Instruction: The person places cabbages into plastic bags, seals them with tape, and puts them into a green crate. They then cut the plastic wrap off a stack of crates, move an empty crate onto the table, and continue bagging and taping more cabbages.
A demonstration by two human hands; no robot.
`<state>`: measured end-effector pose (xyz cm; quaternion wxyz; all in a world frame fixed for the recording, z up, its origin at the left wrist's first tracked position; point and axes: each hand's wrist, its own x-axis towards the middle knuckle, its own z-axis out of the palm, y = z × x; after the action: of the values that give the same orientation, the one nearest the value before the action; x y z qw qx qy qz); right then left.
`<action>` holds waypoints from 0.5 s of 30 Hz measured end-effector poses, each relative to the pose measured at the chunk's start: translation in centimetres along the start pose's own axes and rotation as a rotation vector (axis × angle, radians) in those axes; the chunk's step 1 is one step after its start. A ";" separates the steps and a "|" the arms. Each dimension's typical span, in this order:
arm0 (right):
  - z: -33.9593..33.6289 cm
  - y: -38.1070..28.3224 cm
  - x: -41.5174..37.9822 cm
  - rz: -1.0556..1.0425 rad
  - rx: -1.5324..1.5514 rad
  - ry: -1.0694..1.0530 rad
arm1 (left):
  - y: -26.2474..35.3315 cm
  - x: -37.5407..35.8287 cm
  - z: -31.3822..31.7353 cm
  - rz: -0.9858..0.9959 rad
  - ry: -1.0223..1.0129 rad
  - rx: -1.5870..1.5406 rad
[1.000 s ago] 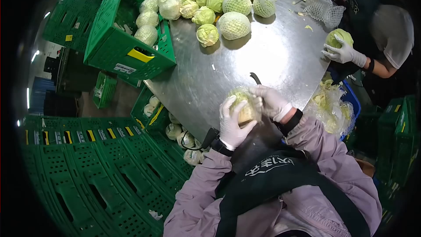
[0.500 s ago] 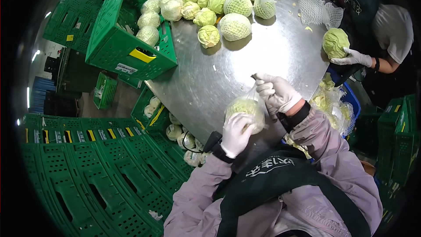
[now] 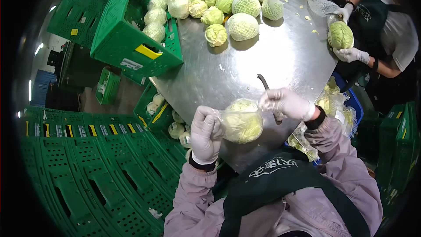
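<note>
In front of me a pale green cabbage (image 3: 242, 123) is wrapped in clear plastic film (image 3: 224, 117). My left hand (image 3: 206, 134), in a white glove, is closed on the film at the cabbage's left side and pulls it taut. Gloved too, my right hand (image 3: 287, 104) is closed around a small curved knife (image 3: 263, 80). The blade points away from me and the handle end shows below the fingers. The fingertips of that hand are right at the film on the cabbage's right edge.
Several loose and net-covered cabbages (image 3: 243, 27) lie across the far side of the metal table (image 3: 193, 72). A green crate (image 3: 127, 48) with cabbages stands tilted at the left. At right a co-worker's gloved hands (image 3: 351, 55) hold a cabbage and net. Below is a blue bin (image 3: 356, 105) of leaves.
My left hand has gone from the cabbage's surface to the film at its left, stretching it sideways. My right hand has come lower and turned, showing more knife. The co-worker's second hand has reached the cabbage.
</note>
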<state>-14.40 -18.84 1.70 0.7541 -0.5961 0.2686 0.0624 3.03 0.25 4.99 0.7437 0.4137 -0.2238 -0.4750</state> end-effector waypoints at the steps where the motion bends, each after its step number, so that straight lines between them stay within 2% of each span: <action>1: 0.3 0.6 -0.1 0.009 0.000 -0.009 | 0.5 0.3 0.3 -0.004 -0.021 -0.010; 3: 0.9 1.3 0.1 -0.365 -0.175 0.044 | 0.8 1.0 1.3 -0.011 -0.071 -0.043; 4: 1.6 -1.3 -1.3 -0.263 -0.139 0.138 | 0.9 1.4 2.0 -0.060 -0.108 -0.056; 5: 2.1 -1.5 -1.0 -0.263 -0.142 0.132 | 1.1 1.6 2.5 -0.109 -0.147 -0.069; 6: 2.5 -1.6 -0.8 -0.517 -0.248 0.147 | 1.4 1.7 2.6 -0.193 -0.171 0.003; 7: 2.9 -1.8 -0.5 -0.773 -0.353 0.163 | 1.4 1.8 2.6 -0.191 -0.169 0.003; 8: 3.1 -2.1 -0.3 -0.831 -0.523 0.057 | 1.3 1.8 2.5 -0.219 -0.210 0.072; 9: 3.9 -1.2 0.3 -0.828 -0.494 0.017 | 1.1 1.8 2.4 -0.251 -0.250 0.142; 11: 4.7 0.4 0.2 -0.441 -0.446 -0.167 | 0.8 1.8 1.8 -0.200 -0.276 0.217; 13: 5.2 0.9 0.6 -0.510 -0.480 -0.129 | 0.9 1.3 1.6 -0.357 -0.330 0.126; 15: 5.4 1.8 1.4 -0.659 -0.287 -0.169 | 0.6 1.8 0.4 -0.416 -0.392 0.046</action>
<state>-12.18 -13.55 0.24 0.6618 -0.7432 -0.0124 -0.0975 3.89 -1.41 5.59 0.5631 0.3680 -0.2843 -0.6831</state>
